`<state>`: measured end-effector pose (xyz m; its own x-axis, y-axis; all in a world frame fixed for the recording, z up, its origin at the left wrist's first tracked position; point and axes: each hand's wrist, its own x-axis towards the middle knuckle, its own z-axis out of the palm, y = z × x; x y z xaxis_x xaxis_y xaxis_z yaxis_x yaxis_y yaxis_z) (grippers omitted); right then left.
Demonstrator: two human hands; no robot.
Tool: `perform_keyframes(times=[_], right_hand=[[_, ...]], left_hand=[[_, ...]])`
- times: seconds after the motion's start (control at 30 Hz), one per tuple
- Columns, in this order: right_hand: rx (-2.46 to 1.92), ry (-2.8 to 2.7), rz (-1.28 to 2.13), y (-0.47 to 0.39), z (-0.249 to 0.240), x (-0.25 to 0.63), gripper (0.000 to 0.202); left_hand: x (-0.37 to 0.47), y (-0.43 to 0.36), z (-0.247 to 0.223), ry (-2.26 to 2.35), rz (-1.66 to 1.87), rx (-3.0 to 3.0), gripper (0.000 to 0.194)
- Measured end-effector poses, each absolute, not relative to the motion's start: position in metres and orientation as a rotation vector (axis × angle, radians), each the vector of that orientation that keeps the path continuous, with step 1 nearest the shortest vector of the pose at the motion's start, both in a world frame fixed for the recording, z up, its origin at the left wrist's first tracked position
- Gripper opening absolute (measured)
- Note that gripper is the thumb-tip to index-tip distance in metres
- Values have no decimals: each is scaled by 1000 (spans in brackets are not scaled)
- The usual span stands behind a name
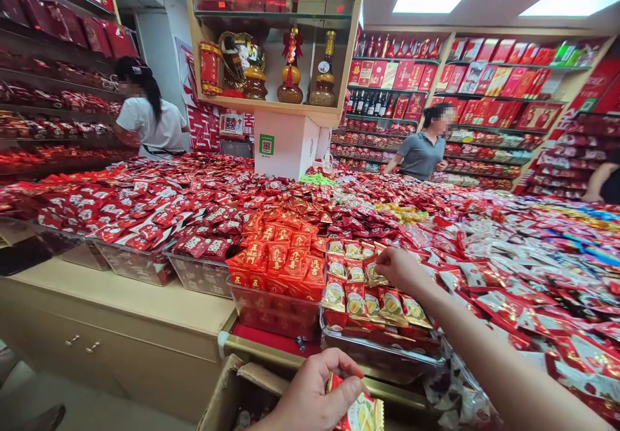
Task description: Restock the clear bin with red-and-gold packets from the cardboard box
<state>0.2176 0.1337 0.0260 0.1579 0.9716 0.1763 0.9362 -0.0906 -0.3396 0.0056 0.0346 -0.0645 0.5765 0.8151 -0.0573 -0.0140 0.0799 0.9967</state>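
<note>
My left hand (317,386) is closed around a red and gold candy packet (364,413) with a yellow fruit picture. It hovers over an open cardboard box (219,395) at the bottom. Further up, my right hand (403,271) pinches a similar gold-edged candy packet (372,274) at the rows in a clear plastic tray (382,348). Those rows of matching packets (355,298) stand side by side, picture outward. Left of that tray, a clear bin (276,315) is heaped with orange-red packets (278,250).
More bins of red packets (140,211) line the beige counter (145,302) to the left. White and red packets (523,295) are piled at right. A display cabinet (271,101) hangs over the middle. Two people work behind, one in white (152,121), one in grey (421,150).
</note>
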Motion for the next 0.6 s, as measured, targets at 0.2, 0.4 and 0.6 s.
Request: perform_keyframes(times=[0.2, 0.4, 0.6], right_hand=[[-2094, -1852, -19, 119, 33, 212, 12], [-1734, -1841, 486, 27, 16, 184, 24], [-1392, -1424, 993, -21, -36, 157, 25]], left_hand=[[5, 31, -55, 723, 715, 1301, 36], [5, 27, -51, 593, 856, 1139, 44], [8, 23, -46, 639, 980, 1205, 45]])
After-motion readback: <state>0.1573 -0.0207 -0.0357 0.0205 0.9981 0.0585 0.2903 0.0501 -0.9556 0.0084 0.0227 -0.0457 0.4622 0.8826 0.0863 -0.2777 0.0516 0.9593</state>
